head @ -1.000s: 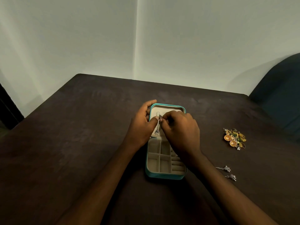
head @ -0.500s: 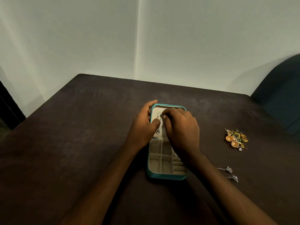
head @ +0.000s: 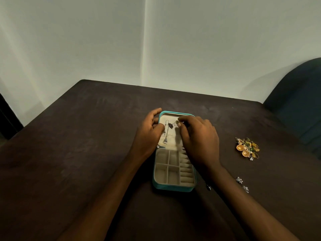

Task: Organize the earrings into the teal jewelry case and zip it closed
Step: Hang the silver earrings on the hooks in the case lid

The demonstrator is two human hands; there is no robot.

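Nearest, small silver earrings (head: 241,184) on the dark table (head: 86,153), then the teal jewelry case (head: 173,187) lying open, compartments up front. Further back, left hand (head: 147,134) gripping the lid edge, right hand (head: 198,138) seemingly pinching something tiny beside a silver dangly earring (head: 167,132) on the lid; gold earring pile (head: 247,148) off right.

A teal case (head: 174,186) lies open on a dark table (head: 86,136), its lid panel on the far side. The left hand (head: 149,133) grips the lid's left edge. The right hand (head: 198,138) hovers over the lid, fingertips curled near a silver earring (head: 166,134) lying on the panel. Gold earrings (head: 247,148) sit in a heap to the right; 2 small silver ones (head: 242,184) lie nearer.
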